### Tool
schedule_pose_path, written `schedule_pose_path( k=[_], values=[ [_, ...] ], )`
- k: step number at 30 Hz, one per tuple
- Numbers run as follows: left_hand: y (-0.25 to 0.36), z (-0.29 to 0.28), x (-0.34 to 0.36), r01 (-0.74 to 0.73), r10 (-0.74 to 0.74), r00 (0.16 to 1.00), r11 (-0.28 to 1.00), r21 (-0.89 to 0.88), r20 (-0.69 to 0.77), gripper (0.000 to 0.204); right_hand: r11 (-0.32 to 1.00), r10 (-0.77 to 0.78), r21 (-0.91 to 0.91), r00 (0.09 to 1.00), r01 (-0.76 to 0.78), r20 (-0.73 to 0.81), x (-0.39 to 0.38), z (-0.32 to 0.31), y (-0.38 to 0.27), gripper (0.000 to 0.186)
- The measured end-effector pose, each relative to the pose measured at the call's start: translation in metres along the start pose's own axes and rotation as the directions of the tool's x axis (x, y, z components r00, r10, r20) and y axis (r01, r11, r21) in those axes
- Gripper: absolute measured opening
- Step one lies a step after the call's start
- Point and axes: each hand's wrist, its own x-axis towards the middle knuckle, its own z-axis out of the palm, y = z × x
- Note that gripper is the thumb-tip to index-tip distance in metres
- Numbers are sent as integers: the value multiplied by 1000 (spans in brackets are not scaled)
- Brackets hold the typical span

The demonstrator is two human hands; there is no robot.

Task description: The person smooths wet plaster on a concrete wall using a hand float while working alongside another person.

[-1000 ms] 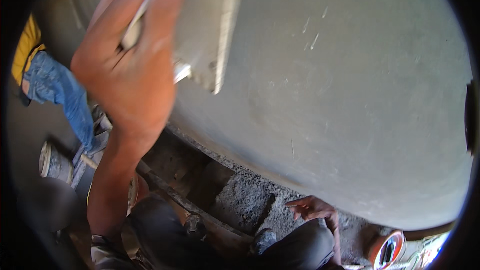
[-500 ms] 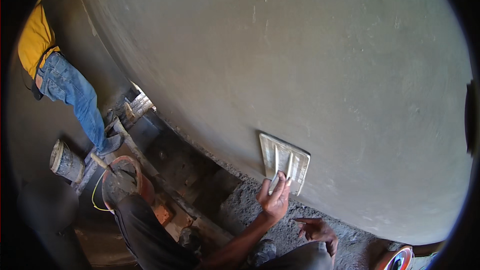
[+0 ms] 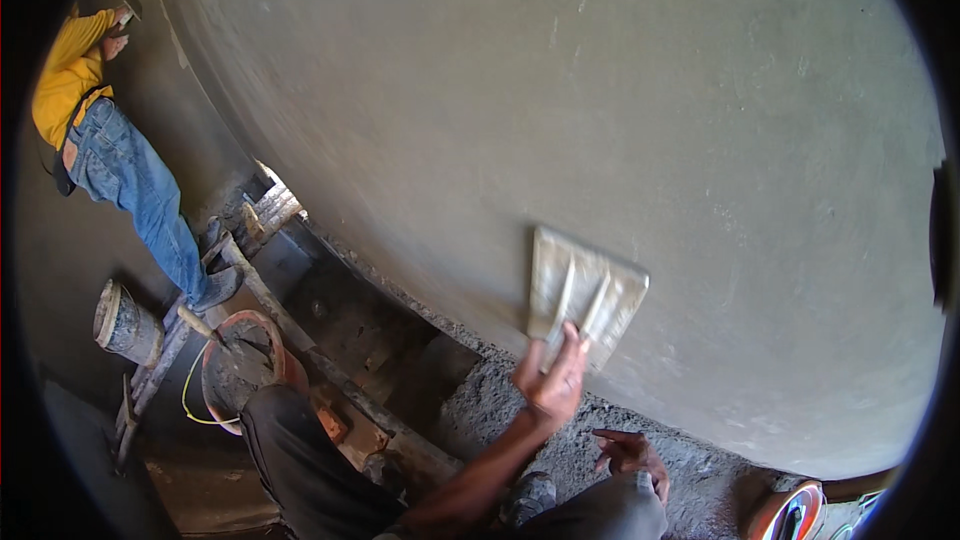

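My left hand [image 3: 555, 390] grips the handle of a pale, cement-smeared plastering float [image 3: 590, 290]. The float's face is turned to the smooth grey plastered wall [image 3: 700, 140], just above the wall's lower edge. Its twin-ribbed back faces me, slightly blurred. Over by my right knee hangs my right hand [image 3: 635, 458], fingers loosely apart and nothing in them.
An orange bucket of grey mortar [image 3: 245, 360] with a wooden-handled tool stands left of my left knee, beside a dirty pail [image 3: 128, 325]. Rough rubble ground [image 3: 500, 400] borders the wall. Another person [image 3: 130, 150] works at far left. A second orange bucket [image 3: 785, 515] sits lower right.
My left hand has slid the float upward and slightly right along the wall. The other person's hands have come into view, holding a tool against the far wall. My right hand has barely moved.
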Motion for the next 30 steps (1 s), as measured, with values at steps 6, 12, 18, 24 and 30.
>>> schedule_pose_path(
  k=[6,12,18,24,30],
  values=[
    [5,-13,107,66,-52,994,988,142,-99,26,996,16,86,991,-5,-134,-40,-36,13,33],
    [5,5,3,112,-104,992,987,115,-71,34,999,-21,-45,986,14,-168,-9,-5,11,35],
    [3,-16,124,128,-110,983,984,120,-150,30,988,66,-118,966,-98,-250,-35,-19,8,34],
    [8,18,11,244,-223,965,957,159,-136,22,986,22,-153,965,-64,-259,-21,-12,-5,38],
    [-89,-74,252,443,-419,855,896,12,-306,38,978,100,-154,963,-142,-249,-39,-41,17,40]
  ],
)
